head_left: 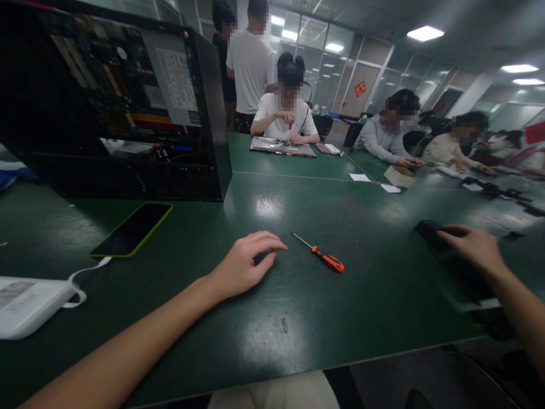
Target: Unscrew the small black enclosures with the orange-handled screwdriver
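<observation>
My left hand point(249, 262) rests on the green table point(298, 318), fingers slightly bent and apart, with nothing held. Just right of its fingertips lies a screwdriver point(327, 260) with an orange and black handle, its metal tip pointing to the upper left; the hand does not touch it. At the right, my right hand point(474, 247) has its thumb and fingers round the edge of a dark object point(432, 234), too dark and blurred to name.
An open black computer case point(208, 113) stands at the back left. Before it lie a phone point(133, 230) with a green edge and a white device point(32, 307) with a cable. Across the table, a person point(283, 113) works over a flat panel point(281, 146).
</observation>
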